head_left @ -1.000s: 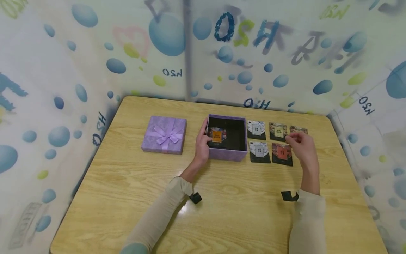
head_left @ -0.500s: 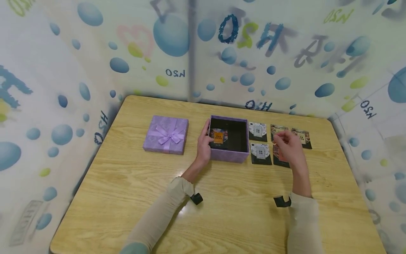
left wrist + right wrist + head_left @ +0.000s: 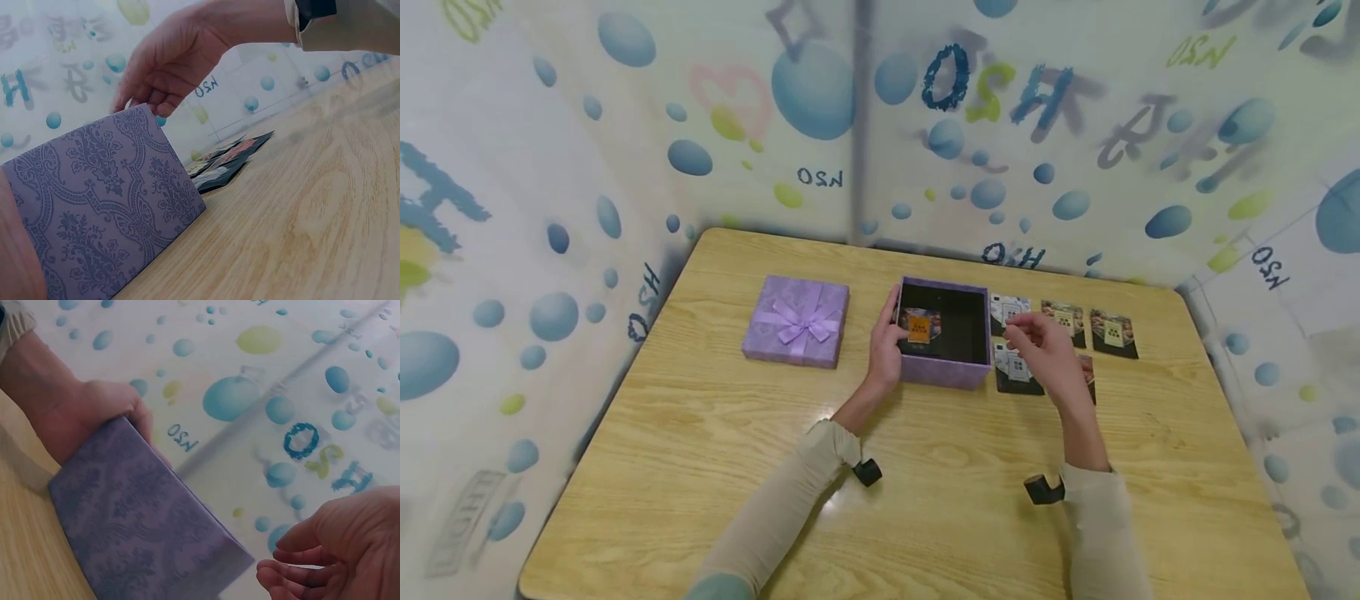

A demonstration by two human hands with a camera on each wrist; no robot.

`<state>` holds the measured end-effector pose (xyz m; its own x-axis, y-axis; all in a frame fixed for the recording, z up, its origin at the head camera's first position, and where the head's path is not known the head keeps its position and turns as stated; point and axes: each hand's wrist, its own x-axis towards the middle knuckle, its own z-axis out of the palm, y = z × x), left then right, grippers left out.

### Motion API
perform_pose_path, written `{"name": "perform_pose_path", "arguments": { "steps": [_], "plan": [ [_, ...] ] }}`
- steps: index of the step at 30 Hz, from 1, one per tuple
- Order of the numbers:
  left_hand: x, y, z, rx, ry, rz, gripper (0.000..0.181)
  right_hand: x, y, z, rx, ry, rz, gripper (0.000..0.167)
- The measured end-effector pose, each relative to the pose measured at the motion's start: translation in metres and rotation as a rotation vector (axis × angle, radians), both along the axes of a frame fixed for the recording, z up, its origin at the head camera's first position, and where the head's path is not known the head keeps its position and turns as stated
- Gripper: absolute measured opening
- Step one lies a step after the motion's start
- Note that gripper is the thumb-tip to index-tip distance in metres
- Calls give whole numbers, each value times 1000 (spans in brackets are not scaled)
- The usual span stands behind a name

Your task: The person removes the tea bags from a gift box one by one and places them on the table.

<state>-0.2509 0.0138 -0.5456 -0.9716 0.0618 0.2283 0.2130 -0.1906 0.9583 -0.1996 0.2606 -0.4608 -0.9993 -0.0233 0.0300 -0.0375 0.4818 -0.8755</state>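
Observation:
My left hand [image 3: 886, 354] grips the left wall of an open purple box [image 3: 943, 372], its thumb over the rim. Inside the black interior lies a dark square packet with an orange label [image 3: 919, 329]. Just right of the box, my right hand [image 3: 1048, 354] hovers above flat packets, fingers loosely bent, with nothing visible between them. In the right wrist view, its fingertips are near the box's corner. Below the hand are a far white-labelled packet [image 3: 1000, 307] and a near white-labelled packet [image 3: 1015, 379]. A red packet [image 3: 1088, 371] is mostly hidden by the hand.
Two packets with yellowish labels, one black-and-green [image 3: 1063, 317] and one farther right [image 3: 1114, 333], lie at the back right. The purple lid with a ribbon bow [image 3: 797, 321] sits left of the box. Patterned walls [image 3: 760, 200] border the wooden table [image 3: 925, 500].
My right hand has moved left from the right-hand packets to beside the box, uncovering the farthest packet. The left hand keeps its hold on the box. The head view has shifted slightly.

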Motion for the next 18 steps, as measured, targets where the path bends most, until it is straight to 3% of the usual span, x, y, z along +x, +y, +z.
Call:
{"name": "perform_pose_path", "arguments": {
  "steps": [8, 18],
  "plan": [
    [1, 0, 1, -24, -1, 15, 75, 0, -22, 0, 56, 28, 4, 34],
    [1, -1, 3, -3, -14, -8, 74, 1, -34, 3, 3, 53, 5, 33]
  ]
}}
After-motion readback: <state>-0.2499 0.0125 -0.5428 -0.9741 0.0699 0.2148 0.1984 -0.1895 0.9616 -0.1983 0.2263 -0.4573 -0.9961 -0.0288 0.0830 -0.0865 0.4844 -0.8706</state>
